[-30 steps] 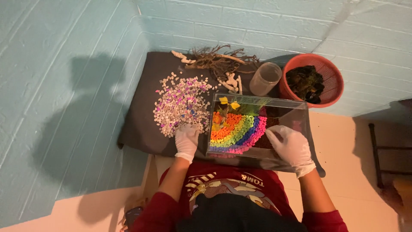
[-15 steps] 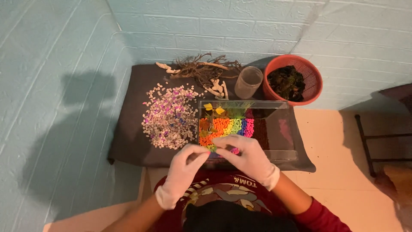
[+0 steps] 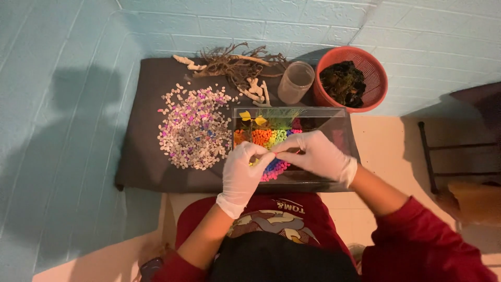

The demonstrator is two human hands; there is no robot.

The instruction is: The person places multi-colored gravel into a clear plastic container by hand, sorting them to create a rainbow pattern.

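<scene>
- White-gloved left hand (image 3: pixel 242 175) and right hand (image 3: pixel 315 156) meeting fingertip to fingertip above clear tank (image 3: pixel 342 117), pinched together; whether anything is held, cannot tell
- Rainbow gravel (image 3: pixel 269 138) inside tank; white and purple pebbles (image 3: pixel 193 130) heaped left on dark mat (image 3: pixel 143 104)

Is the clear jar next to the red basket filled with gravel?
No, the clear jar beside the red basket looks empty, while the loose white and purple gravel lies heaped on the dark mat.
</scene>
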